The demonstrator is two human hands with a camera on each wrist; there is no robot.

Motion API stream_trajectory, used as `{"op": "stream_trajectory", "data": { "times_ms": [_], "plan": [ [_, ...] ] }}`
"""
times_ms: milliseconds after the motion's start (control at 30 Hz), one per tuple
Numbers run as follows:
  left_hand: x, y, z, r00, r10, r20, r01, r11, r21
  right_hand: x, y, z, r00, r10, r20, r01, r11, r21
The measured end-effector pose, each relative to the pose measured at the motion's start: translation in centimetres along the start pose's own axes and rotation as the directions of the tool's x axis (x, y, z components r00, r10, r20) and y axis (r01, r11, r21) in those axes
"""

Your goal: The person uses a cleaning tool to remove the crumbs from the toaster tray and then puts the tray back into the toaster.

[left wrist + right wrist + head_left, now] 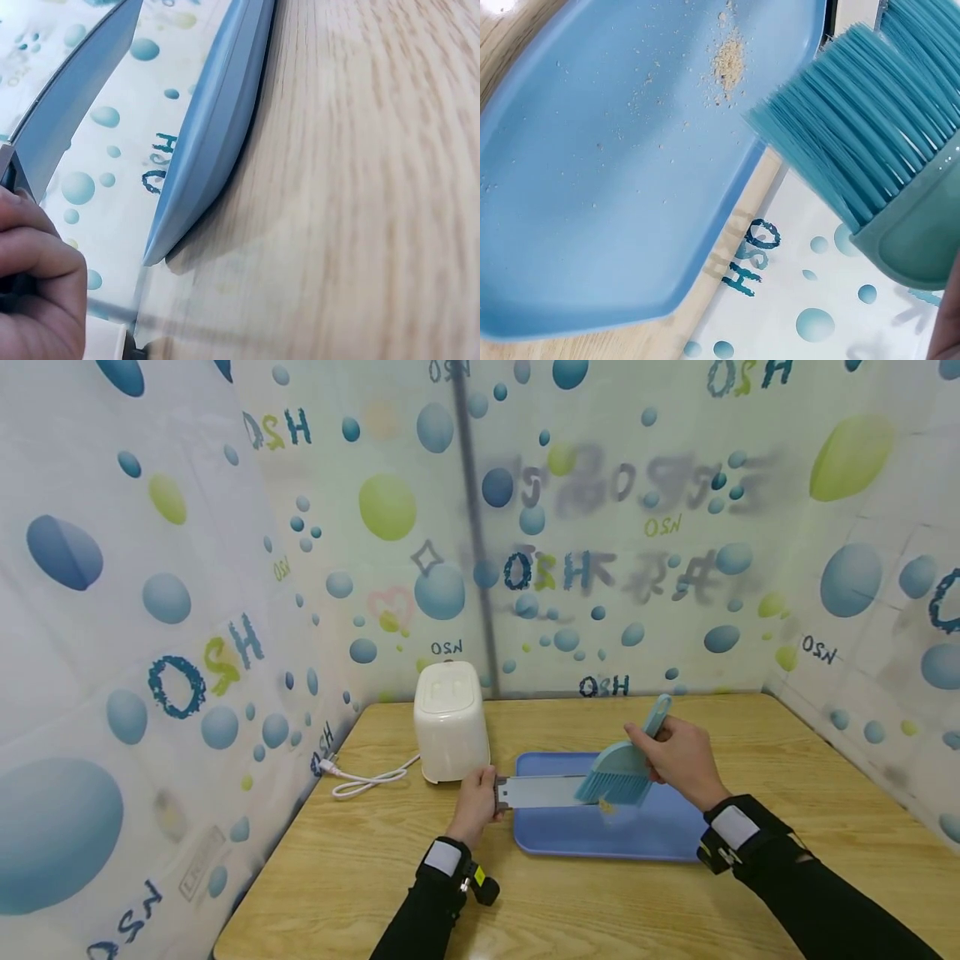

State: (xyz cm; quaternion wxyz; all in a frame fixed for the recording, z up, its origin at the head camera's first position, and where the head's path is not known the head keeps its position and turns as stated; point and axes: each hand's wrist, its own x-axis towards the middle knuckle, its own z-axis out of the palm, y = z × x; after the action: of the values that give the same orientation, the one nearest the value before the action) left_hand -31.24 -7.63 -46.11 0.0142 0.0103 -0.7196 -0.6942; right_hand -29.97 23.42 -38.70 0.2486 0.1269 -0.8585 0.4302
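Note:
My left hand [472, 806] grips the grey end of a thin, flat metal crumb tray [543, 792], which reaches rightward over a blue serving tray [555, 845]. Seen from the left wrist, the crumb tray [75, 97] is raised and tilted beside the blue rim. With my right hand [686, 760] I hold a small teal brush [618, 768] by its handle, bristles downward. The bristles overlap the crumb tray's far end in the head view. A little heap of tan crumbs [729, 64] lies in the blue tray, with finer specks scattered around it.
A white toaster [450, 718] stands upright at the back left, just beyond my left hand. Its white cord [367, 781] lies coiled on the wooden table [360, 877] to its left. Patterned sheets [637, 610] enclose the table at the back and sides.

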Motion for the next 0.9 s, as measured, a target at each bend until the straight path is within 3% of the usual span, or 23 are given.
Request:
{"op": "stream_trajectory", "data": {
  "times_ms": [533,733,900],
  "plan": [
    [0.0,0.1,-0.1,1.000,-0.012,-0.003,0.012,1.000,0.008,0.1,0.0,-1.0,0.994,0.094,-0.051,-0.091,0.994,0.062],
    [0.2,0.0,-0.1,1.000,-0.013,0.000,0.013,1.000,0.011,1.4,-1.9,-1.0,0.994,0.078,-0.072,-0.066,0.986,0.153],
    [0.1,0.1,0.0,1.000,-0.007,0.012,0.007,1.000,0.009,2.3,-4.3,-0.2,0.997,0.052,-0.066,-0.032,0.960,0.277]
  ]
}}
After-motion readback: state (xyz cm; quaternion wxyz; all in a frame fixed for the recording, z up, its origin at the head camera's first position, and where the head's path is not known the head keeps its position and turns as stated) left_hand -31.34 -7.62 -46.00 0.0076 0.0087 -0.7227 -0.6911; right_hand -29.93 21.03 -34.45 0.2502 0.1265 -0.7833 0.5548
